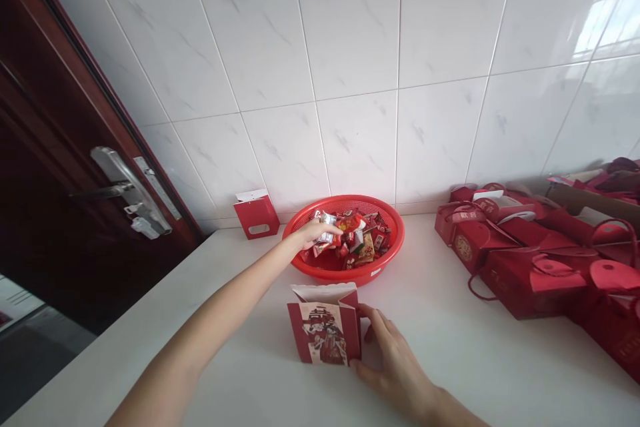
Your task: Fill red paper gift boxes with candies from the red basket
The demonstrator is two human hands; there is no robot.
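Observation:
A red plastic basket (397,243) of wrapped candies (367,240) stands near the wall. My left hand (315,233) reaches into its left side, fingers closed around a silver-wrapped candy, partly lost among the other sweets. In front of the basket a red paper gift box (325,333) with a printed picture of figures stands upright, its top flaps open. My right hand (393,360) grips this box by its right side, thumb at the lower corner and fingers at the side edge. What is inside the box is hidden.
Another small red box (257,215) stands against the wall, left of the basket. Several closed red gift boxes with cord handles (535,273) crowd the right side, beside a cardboard carton (590,203). A dark door (75,147) with a metal handle borders the white tabletop (230,320).

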